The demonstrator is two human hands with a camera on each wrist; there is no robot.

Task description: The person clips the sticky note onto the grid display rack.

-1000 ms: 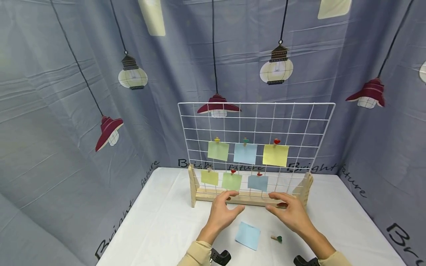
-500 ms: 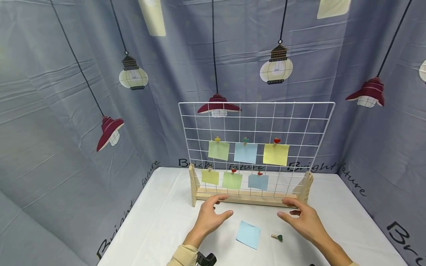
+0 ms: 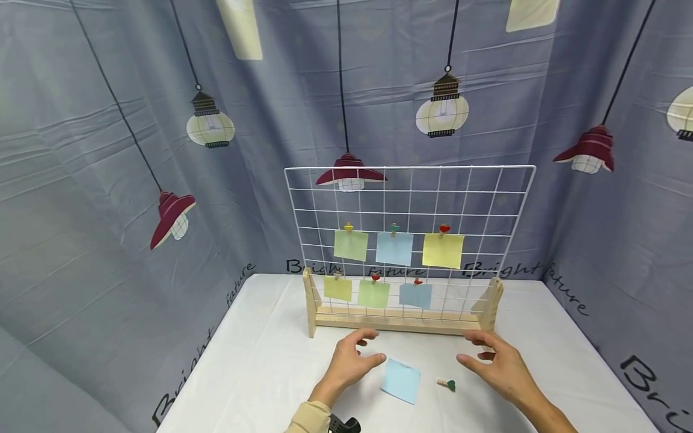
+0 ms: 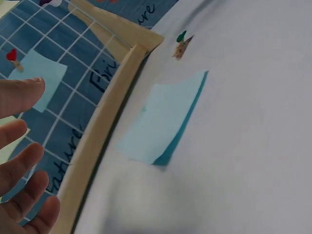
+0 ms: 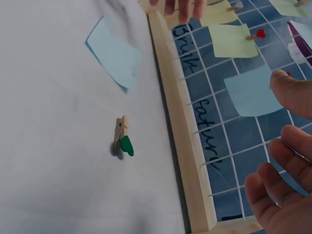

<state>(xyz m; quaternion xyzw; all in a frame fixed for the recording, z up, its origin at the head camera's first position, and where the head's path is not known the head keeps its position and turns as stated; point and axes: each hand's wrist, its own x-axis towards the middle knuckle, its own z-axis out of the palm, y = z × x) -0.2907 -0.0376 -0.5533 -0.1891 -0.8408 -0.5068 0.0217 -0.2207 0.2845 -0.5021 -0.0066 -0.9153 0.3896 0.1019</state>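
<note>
My left hand (image 3: 349,364), fingers loosely bent and holding nothing, hovers left of a light blue sticky note (image 3: 400,380) on the white table. To the right of a small wooden clothespin (image 3: 446,385) with a green heart hovers my right hand (image 3: 500,367), also with nothing in it. The note lies slightly tilted with one edge lifted, as the left wrist view shows of the sticky note (image 4: 163,119). In the right wrist view the clothespin (image 5: 122,136) lies apart from the note. Behind both hands stands a white wire grid (image 3: 411,180) on a wooden base (image 3: 395,322).
Two rows of clipped notes hang on the grid, among them a yellow note (image 3: 443,251) and a blue note (image 3: 394,248) above, and a grey-blue note (image 3: 415,296) below. A blue-grey curtain (image 3: 260,198) with printed lamps surrounds the white table (image 3: 260,361).
Both hands have moved apart and back from the grid's base toward the near side of the table. The note and clothespin on the table stay where they were.
</note>
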